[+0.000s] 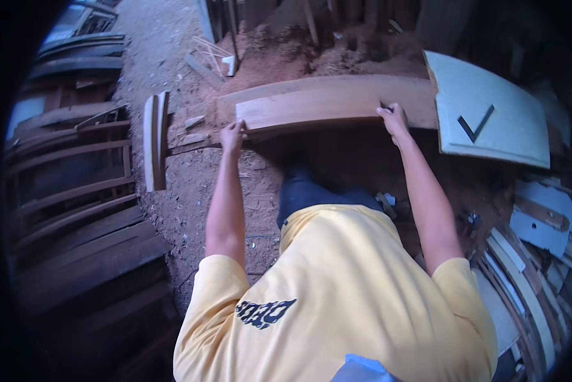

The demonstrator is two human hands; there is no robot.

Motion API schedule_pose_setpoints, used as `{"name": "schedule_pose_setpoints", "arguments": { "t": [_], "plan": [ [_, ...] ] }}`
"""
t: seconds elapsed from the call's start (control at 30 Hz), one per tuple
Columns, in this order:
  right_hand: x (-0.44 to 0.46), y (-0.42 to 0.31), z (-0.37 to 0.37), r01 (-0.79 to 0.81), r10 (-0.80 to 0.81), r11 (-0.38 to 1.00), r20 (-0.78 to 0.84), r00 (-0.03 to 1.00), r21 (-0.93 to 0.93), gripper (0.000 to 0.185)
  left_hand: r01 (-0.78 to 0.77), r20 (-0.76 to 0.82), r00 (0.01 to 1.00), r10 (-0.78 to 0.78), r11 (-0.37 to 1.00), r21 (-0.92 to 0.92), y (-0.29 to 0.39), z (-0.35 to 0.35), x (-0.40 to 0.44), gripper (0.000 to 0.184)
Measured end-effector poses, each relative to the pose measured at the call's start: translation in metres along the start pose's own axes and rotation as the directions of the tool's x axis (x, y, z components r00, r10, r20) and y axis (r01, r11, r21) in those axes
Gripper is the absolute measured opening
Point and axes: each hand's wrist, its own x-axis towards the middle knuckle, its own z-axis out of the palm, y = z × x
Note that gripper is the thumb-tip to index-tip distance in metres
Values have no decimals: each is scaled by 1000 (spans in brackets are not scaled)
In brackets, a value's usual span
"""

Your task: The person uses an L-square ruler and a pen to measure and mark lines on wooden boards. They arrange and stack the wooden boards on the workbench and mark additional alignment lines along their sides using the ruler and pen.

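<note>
Board [308,109]: pale brown, smooth-faced, held crosswise out in front of the person, over a longer plank [419,95] whose far edge and right end show past it; whether the two touch, cannot tell. Left hand [232,136] at the board's left end, thumb and fingers pinching the near corner. Right hand [394,121] at the right end, fingers closed in a pinch on that edge, wrist bent. Both forearms stretched forward, hands well apart. Right of the board, at the plank's right end: white panel [502,108] bearing a black mark [476,123] shaped like a tick. Left of the left hand, strips [155,141] side by side on bare earth [200,191], small wood scraps between them and the hand. Beyond the plank, reddish loose dirt [267,60] and a small white piece [229,65]. Far left, long rows of stacked timber [76,153], many pieces curved. Lower right, a pile of offcuts [521,280], some pale-faced. Nearest the camera, the person's yellow shirt [349,274], dark lettering on it
</note>
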Motion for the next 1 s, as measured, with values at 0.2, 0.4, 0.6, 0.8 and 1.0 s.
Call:
{"name": "schedule_pose_setpoints", "arguments": {
  "t": [0.2, 0.4, 0.6, 0.8, 1.0],
  "plan": [
    [-8, -18, 1, 30, -44, 987, -89, 995, -161, 39, 6, 37, 999, -2, 995, -102, -9, 1, 10, 37],
    [-9, -15, -4, 42, -52, 981, -46, 998, -191, 40, 9, 79, 997, 1, 992, -129, 7, -6, -5, 36],
    [-15, -31, -2, 367, -392, 870, -9, 920, -330, 52, -291, 69, 956, 285, 897, 332, 26, -4, -20, 70],
    [5, -56, -4, 800, -641, 210, 539, 547, -562, 116, -766, 622, 552, 555, 41, 642, 91, -16, -46, 133],
    [42, -69, 11, 807, -355, 150, 731, 583, -572, 131, -812, 776, 554, 301, -13, 584, 132, 0, -18, 132]
  ]
}}
